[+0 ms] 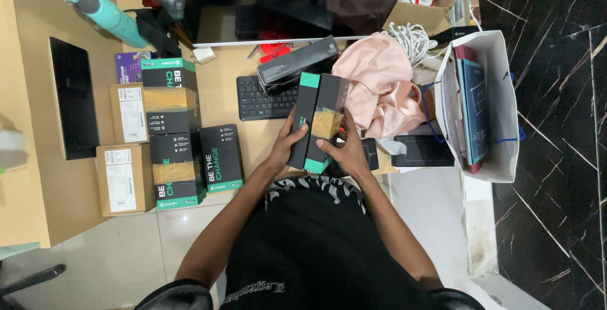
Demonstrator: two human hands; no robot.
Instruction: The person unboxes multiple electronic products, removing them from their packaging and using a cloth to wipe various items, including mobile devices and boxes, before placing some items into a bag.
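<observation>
Cardboard, matte black with green end caps, fills both hands: two slim long boxes (pixel 318 122) held side by side and upright on end, with a band of yellowish tape across the nearer one. The left hand (pixel 286 144) wraps the left edge of the pair, thumb laid on the front face. The right hand (pixel 344 148) grips low on the right, thumb pressing near the tape, fingers curled behind and out of sight.

Just beyond the hands lies a black keyboard (pixel 265 100), and on its far edge a longer black carton (pixel 297 63) rests at a slant. To the right of the right hand slumps a soft, crumpled pink cloth (pixel 379 85); farther right stands a white paper bag (pixel 484 104) with flat books inside it. Left of the left hand, more black-and-green boxes (pixel 190 152) lie flat in a cluster on the pale wooden desk (pixel 31 190), some taped, with two plain brown cartons (pixel 123 177) just beside them. Farther still, a smooth teal bottle (pixel 104 12) lies tilted.
</observation>
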